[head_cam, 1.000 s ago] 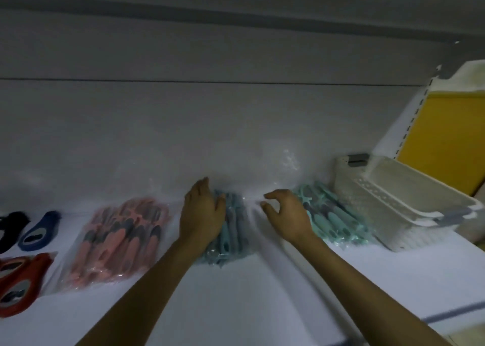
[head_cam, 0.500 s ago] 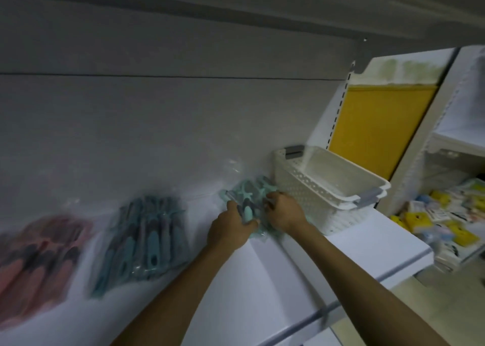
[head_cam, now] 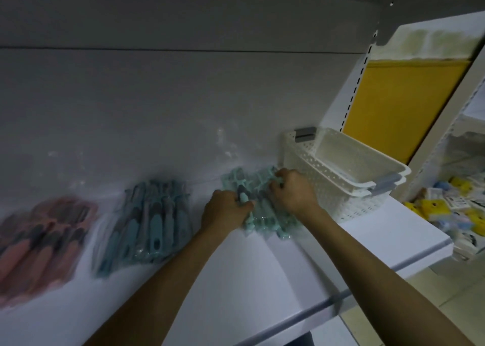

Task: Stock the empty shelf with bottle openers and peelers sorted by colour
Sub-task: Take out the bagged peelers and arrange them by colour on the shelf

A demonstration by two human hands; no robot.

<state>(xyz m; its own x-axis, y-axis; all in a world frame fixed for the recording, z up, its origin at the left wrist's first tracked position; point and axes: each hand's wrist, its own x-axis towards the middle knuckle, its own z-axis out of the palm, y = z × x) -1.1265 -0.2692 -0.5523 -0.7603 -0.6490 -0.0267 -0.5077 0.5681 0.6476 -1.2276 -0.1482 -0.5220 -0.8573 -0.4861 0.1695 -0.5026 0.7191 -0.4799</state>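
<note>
Right of centre in the frame, both of my hands are on the pack of mint-green peelers [head_cam: 265, 216], which lies flat on the white shelf [head_cam: 236, 280] in clear wrapping, just left of the baskets and close to the back wall. My left hand [head_cam: 225, 210] grips the pack's left edge, its fingers curled round one grey-and-green handle. My right hand [head_cam: 295, 195] grasps the upper right part of the pack, its fingertips bent down into the wrapping near the peeler heads. Just beside my right hand, touching or nearly touching the pack, stand two white perforated baskets [head_cam: 341, 174], one nested in the other, with grey handles at the ends. To the left of centre lies a second wrapped bundle, the teal peelers [head_cam: 149, 227], with their handles pointing toward the lower left; a strip of bare shelf separates it from the mint-green pack. At the far left edge lies the bundle of pink peelers [head_cam: 44, 243], blurred, near the teal one but apart from it. A yellow panel [head_cam: 399, 104] fills the upper right behind the baskets, and at the right edge a neighbouring rack holds small yellow and blue packets [head_cam: 446, 208], too blurred to make out.
</note>
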